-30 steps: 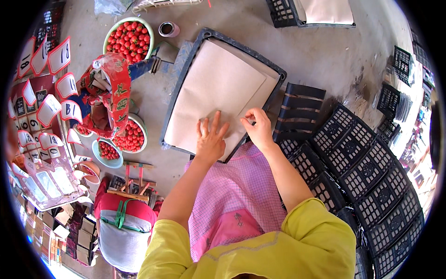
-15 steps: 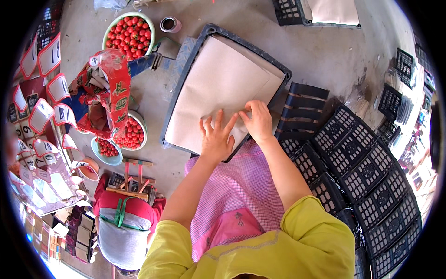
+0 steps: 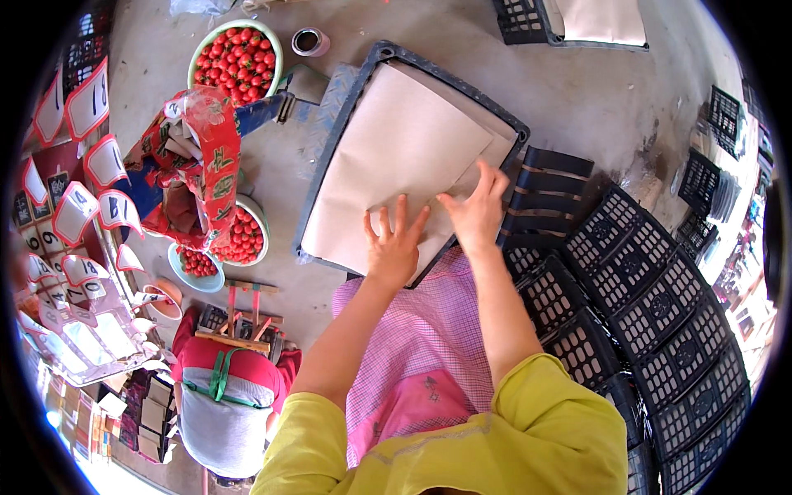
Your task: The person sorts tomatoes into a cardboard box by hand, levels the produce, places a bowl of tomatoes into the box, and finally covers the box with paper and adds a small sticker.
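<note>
A black plastic crate (image 3: 337, 136) stands before me, lined with sheets of light brown paper (image 3: 388, 148) that hide whatever lies beneath. My left hand (image 3: 393, 247) rests on the paper near the crate's close side, fingers spread. To its right, my right hand (image 3: 477, 210) is at the paper's right edge, thumb and fingers apart. The thumb tip touches the sheet, and no object shows in that hand. One upper sheet lies slightly askew over another at the far right corner.
Bowls of red cherry tomatoes (image 3: 235, 66) stand left of the crate, beside a red patterned bag (image 3: 216, 177) and an open can (image 3: 310, 42). Black crates (image 3: 660, 305) are stacked at right. Another paper-lined crate (image 3: 598, 21) is at the far right. A person (image 3: 223, 404) bends at lower left.
My right hand's fingers have opened out from a closer bend and shifted a little along the paper's right edge. The left hand stays flat on the paper. The whole view has shifted slightly.
</note>
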{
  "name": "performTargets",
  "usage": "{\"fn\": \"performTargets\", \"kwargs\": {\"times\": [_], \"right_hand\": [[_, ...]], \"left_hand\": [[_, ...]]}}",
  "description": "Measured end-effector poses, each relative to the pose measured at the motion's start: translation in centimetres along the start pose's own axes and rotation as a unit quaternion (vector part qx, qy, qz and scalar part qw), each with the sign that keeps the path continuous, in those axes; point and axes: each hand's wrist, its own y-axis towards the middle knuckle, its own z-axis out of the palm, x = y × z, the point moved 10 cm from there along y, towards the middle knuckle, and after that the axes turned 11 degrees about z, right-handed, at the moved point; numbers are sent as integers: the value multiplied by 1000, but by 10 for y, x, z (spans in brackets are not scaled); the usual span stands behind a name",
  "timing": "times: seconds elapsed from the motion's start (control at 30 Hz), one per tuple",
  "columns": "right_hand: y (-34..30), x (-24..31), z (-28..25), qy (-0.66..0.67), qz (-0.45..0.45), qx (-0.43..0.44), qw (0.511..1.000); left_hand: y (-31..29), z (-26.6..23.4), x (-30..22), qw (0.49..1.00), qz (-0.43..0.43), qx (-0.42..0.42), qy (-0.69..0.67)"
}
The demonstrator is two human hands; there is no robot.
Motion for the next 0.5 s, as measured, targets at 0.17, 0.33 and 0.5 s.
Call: {"fn": "performTargets", "kwargs": {"times": [0.17,0.33,0.5], "right_hand": [[31,18,-29,37,-56,0,998],[-21,-11,62,336,121,406,841],[-4,-63,51,512,253,255,780]], "left_hand": [[0,4,1,1000,-3,-3,-2],[-1,4,-2,1000,-8,-6,18],[-5,2,-6,1000,2,-10,-28]]}}
